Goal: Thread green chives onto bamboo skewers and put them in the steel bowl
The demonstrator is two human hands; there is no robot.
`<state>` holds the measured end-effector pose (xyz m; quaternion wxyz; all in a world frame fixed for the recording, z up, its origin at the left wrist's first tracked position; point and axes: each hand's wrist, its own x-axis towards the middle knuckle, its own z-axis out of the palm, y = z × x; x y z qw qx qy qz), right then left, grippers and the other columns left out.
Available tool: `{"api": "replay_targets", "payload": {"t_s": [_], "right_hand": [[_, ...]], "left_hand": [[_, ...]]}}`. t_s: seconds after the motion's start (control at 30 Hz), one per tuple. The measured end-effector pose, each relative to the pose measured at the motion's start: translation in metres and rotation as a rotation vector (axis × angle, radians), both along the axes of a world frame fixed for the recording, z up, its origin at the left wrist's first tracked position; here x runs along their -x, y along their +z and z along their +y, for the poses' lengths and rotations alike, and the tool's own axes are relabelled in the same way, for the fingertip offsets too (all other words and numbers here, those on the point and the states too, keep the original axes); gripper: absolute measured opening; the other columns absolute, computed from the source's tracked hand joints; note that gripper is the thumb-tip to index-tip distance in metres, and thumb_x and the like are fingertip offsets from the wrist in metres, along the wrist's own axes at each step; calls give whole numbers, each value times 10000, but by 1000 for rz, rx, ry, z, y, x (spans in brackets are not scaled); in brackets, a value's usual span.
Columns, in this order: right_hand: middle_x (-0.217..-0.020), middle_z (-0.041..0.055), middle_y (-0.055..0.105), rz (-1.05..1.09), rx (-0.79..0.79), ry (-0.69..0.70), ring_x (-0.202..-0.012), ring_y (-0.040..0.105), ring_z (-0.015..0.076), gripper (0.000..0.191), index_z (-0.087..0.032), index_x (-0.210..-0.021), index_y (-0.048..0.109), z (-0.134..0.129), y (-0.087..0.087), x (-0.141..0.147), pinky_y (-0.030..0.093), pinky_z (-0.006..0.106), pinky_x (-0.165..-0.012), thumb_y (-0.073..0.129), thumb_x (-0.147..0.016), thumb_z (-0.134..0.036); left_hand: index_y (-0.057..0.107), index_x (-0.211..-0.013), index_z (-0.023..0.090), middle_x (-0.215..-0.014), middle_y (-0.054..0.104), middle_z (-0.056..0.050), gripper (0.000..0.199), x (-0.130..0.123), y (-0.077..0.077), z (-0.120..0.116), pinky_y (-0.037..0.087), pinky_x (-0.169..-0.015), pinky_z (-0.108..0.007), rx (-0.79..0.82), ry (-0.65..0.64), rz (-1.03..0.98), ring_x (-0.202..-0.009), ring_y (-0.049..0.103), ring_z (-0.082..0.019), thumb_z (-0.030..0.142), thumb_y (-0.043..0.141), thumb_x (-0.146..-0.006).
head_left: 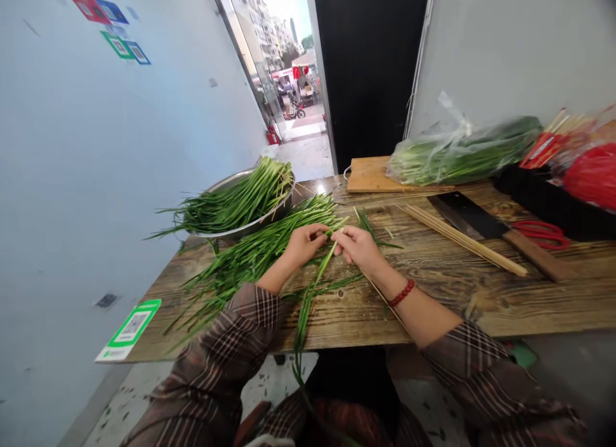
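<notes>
My right hand (355,245), a red bead bracelet on its wrist, pinches a few green chives (315,283) near their pale ends. Their long leaves hang down over the table's front edge. A thin stick runs from under that hand toward the edge. Close beside it, my left hand (308,242) has its fingertips together at the same pale ends; what they grip is too small to make out. A loose pile of chives (250,258) lies left of and behind my left hand. More chives (240,193) fill a metal bowl (240,229) at the back left.
Wooden sticks (462,238), a cleaver (474,219) and red scissors (541,232) lie to the right. Behind are a cutting board (368,174), bagged greens (462,152) and a red bag (594,174). A green QR card (132,328) sits at the table's left corner.
</notes>
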<state>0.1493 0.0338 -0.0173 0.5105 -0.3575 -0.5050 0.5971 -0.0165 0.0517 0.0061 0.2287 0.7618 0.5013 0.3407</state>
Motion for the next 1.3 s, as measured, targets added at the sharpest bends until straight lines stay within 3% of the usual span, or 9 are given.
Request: {"api": "replay_targets", "payload": {"t_s": [0.17, 0.33, 0.53, 0.7, 0.83, 1.3], "right_hand": [[-499, -49, 565, -87, -36, -112, -327, 382, 42, 307, -170, -723, 594, 5, -1, -6, 264, 177, -329, 631, -757, -473], [-503, -63, 529, -157, -49, -148, -343, 372, 48, 322, -168, -813, 623, 2, 1, -9, 277, 185, -342, 613, -787, -489], [-534, -64, 511, -213, -81, -126, -382, 378, 49, 329, -170, -851, 624, -1, -3, -11, 293, 184, -367, 621, -805, -495], [-540, -63, 488, -226, -120, -68, -421, 384, 53, 308, -170, -894, 648, -6, -4, -9, 289, 191, -401, 613, -825, -468], [-530, -62, 479, -238, -121, -53, -430, 392, 60, 321, -162, -939, 660, -11, -1, -8, 279, 198, -407, 612, -827, -459], [-530, -63, 490, -286, -142, -38, -415, 368, 51, 303, -139, -994, 674, -15, 4, -8, 260, 202, -403, 583, -846, -387]], "left_hand": [[718, -947, 148, -810, 693, -30, 213, -2, -5, -10, 459, -691, -249, -63, -38, -96, -722, 596, -135, 242, 605, -792], [674, -800, 151, -739, 655, -21, 122, -4, -2, -12, 455, -664, -245, -77, -33, -175, -688, 575, -132, 256, 611, -801], [630, -793, 148, -676, 587, 9, 75, -6, -6, -17, 419, -603, -223, -44, -35, -154, -619, 516, -110, 186, 565, -799], [705, -972, 143, -726, 668, -18, 228, -1, -9, -21, 458, -665, -255, 14, -13, -222, -673, 586, -141, 273, 555, -859], [723, -944, 144, -791, 697, -40, 203, 4, -10, -22, 479, -700, -266, 32, -22, -286, -734, 617, -151, 244, 571, -855], [725, -942, 152, -764, 657, -20, 160, 5, -4, -24, 448, -661, -233, -102, -43, -242, -706, 574, -113, 184, 595, -854]]}}
